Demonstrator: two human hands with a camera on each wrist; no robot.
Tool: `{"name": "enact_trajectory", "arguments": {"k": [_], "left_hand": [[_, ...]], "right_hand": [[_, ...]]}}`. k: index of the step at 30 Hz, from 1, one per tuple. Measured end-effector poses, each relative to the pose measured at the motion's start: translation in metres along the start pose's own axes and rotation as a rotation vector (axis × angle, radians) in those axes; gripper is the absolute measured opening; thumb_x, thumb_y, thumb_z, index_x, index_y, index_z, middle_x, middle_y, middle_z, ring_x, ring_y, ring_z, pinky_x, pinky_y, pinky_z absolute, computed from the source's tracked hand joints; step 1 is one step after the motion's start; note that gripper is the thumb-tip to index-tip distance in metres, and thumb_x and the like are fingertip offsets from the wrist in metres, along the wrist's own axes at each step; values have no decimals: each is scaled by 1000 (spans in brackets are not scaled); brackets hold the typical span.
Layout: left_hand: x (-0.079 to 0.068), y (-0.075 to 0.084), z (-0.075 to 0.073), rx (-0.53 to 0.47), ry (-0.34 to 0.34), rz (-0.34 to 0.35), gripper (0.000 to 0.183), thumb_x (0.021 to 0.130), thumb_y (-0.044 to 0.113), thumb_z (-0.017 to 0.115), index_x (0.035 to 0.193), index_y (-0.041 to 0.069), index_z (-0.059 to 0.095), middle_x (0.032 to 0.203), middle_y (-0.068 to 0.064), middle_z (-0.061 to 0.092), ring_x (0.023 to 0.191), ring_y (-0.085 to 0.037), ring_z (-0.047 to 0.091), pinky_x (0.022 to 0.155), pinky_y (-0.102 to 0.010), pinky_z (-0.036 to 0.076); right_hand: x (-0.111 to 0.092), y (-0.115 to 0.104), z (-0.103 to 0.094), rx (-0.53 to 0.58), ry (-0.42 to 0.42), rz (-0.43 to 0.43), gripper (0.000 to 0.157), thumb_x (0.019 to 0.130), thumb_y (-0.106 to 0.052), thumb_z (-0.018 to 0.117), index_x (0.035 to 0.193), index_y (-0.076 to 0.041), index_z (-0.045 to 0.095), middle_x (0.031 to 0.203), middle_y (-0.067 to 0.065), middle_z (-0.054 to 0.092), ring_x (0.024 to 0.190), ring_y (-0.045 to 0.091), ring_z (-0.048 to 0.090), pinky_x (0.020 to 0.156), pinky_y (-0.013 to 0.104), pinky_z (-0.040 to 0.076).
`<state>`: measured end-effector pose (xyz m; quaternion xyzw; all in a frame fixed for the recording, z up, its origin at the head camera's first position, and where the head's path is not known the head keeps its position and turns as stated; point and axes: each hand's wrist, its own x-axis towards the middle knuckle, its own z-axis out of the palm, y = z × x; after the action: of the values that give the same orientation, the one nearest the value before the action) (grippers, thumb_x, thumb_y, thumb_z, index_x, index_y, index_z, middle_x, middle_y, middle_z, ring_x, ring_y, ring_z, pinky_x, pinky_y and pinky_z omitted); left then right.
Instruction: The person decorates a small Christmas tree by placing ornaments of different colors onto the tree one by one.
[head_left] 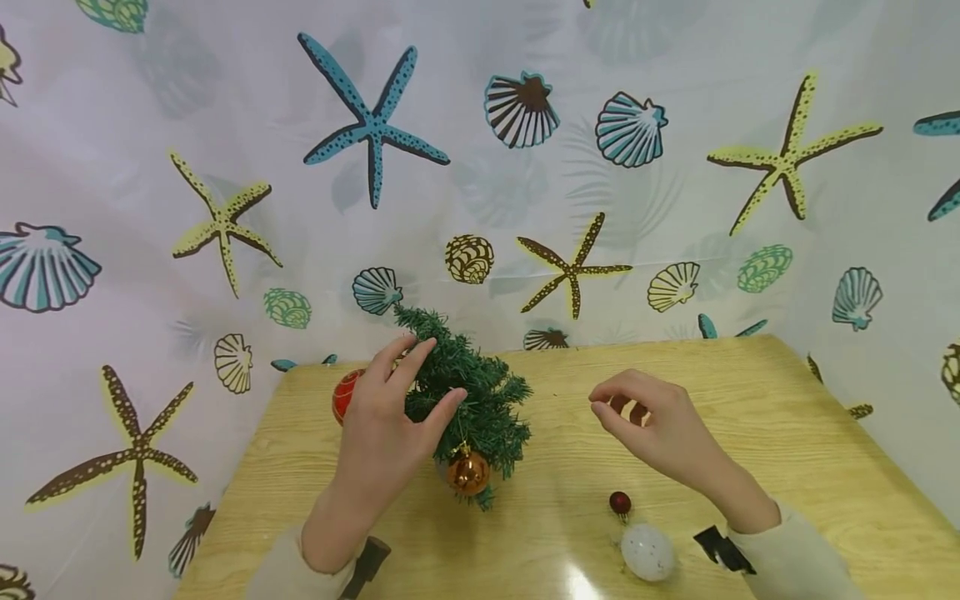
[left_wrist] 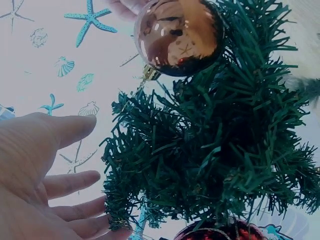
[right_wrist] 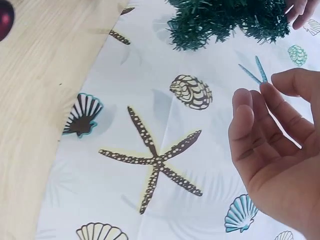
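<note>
A small green artificial Christmas tree (head_left: 487,392) stands on the table, its top leaning to the left. From its near side hangs a shiny copper-coloured bauble (head_left: 468,475). A red bauble (head_left: 344,397) with pale lines shows at the tree's left, partly behind my left hand (head_left: 386,425). That hand is spread at the tree's left side, with its fingertips (left_wrist: 90,176) right at the branches and nothing gripped. Off to the right of the tree, my right hand (head_left: 660,425) hovers over the table, its fingers loosely curled and nothing in them.
Below my right hand, a small dark red bauble (head_left: 619,502) and a larger white speckled bauble (head_left: 648,552) lie on the wooden table (head_left: 555,425). A white curtain (head_left: 465,192) printed with starfish and shells encloses the table at the back and sides.
</note>
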<state>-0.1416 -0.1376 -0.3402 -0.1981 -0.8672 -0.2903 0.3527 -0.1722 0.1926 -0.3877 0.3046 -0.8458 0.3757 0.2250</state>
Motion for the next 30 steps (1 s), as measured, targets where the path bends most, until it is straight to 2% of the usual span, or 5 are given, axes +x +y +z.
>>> {"name": "enact_trajectory", "arguments": {"k": [10, 19, 23, 30], "left_hand": [[0, -1, 1, 14, -44, -19, 61, 90, 25, 86, 143, 3, 65, 146, -21, 61, 135, -41, 60, 108, -59, 52], [-2, -3, 3, 25, -46, 9, 68, 85, 29, 90, 143, 2, 65, 147, -23, 60, 137, -43, 57, 110, -59, 51], [-3, -3, 4, 25, -48, 13, 71, 84, 30, 91, 143, 1, 65, 147, -24, 59, 139, -43, 56, 111, -60, 50], [-3, -4, 4, 26, -54, 21, 71, 84, 31, 91, 143, 1, 64, 148, -24, 59, 140, -44, 55, 113, -60, 48]], "right_hand": [[-15, 16, 4, -3, -44, -4, 26, 91, 1, 78, 103, -22, 75, 97, -10, 72, 75, -1, 61, 57, 23, 52], [-39, 32, 10, 9, -119, 83, 23, 94, -3, 77, 107, -23, 75, 99, -11, 72, 76, -1, 59, 57, 22, 50], [-50, 40, 12, 23, -181, 120, 20, 95, -7, 77, 109, -22, 75, 102, -6, 73, 79, -2, 59, 58, 22, 49], [-63, 55, 11, 87, -357, 219, 21, 100, -17, 74, 121, -13, 73, 115, 10, 74, 86, -1, 60, 60, 23, 49]]}}
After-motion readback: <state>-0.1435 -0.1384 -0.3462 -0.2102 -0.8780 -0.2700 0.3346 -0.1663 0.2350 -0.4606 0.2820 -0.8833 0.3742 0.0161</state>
